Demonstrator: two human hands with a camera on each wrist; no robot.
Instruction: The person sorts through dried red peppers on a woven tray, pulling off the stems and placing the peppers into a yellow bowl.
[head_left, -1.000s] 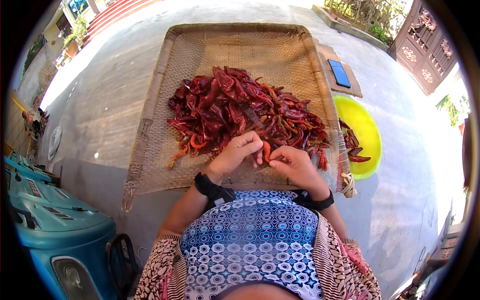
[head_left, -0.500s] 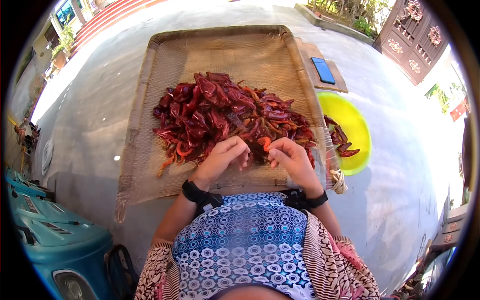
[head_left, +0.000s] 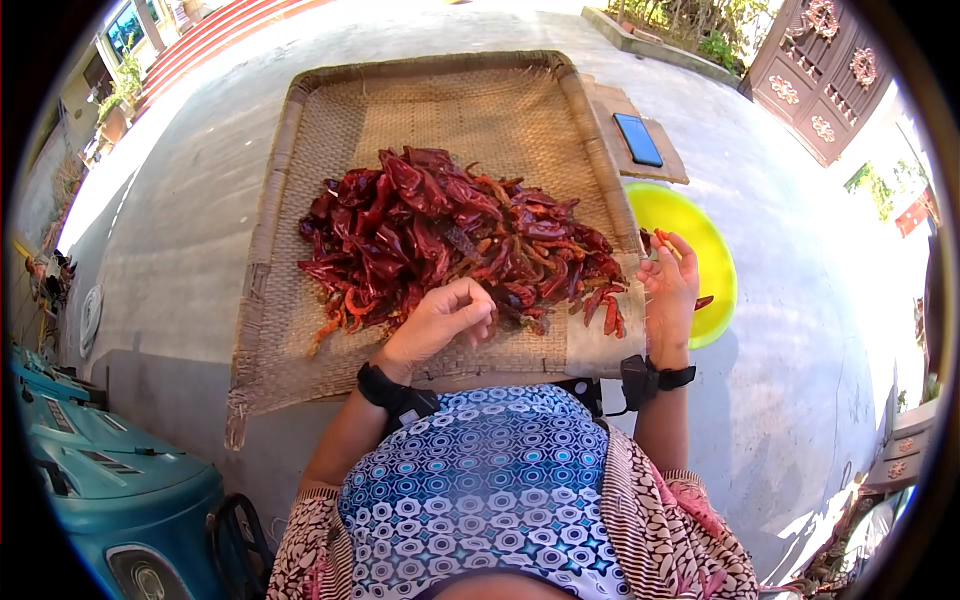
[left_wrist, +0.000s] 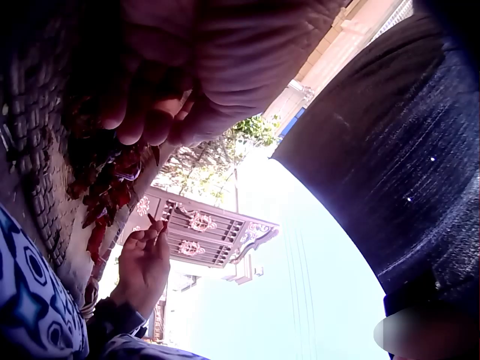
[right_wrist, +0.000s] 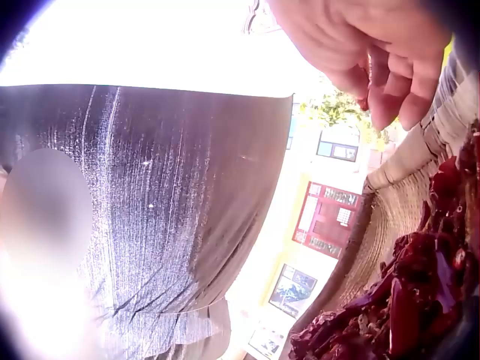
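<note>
Over the right edge of the woven tray [head_left: 345, 85], my right hand [head_left: 672, 295] is raised, pinching a small orange-red dried chili [head_left: 660, 237] between thumb and fingers. It overlaps the yellow basin [head_left: 715, 270], where dark red chilies [head_left: 704, 302] partly show behind the hand. My left hand [head_left: 440, 322] hovers at the near side of a heap of dark red dried chilies [head_left: 400, 215]. Its fingers [left_wrist: 154, 127] hang loosely curled in the left wrist view, with nothing seen held. Shrivelled orange-red chilies [head_left: 612, 318] lie at the heap's right.
A blue phone [head_left: 638, 140] lies on a piece of cardboard [head_left: 672, 165] beyond the basin. To the left stands a teal vehicle [head_left: 120, 450]. The tray's raised rim [head_left: 590, 120] runs between heap and basin.
My right hand has carried the curled chili away from the left hand, rightward to the basin. The left hand stays near the heap's front. The head view has shifted slightly.
</note>
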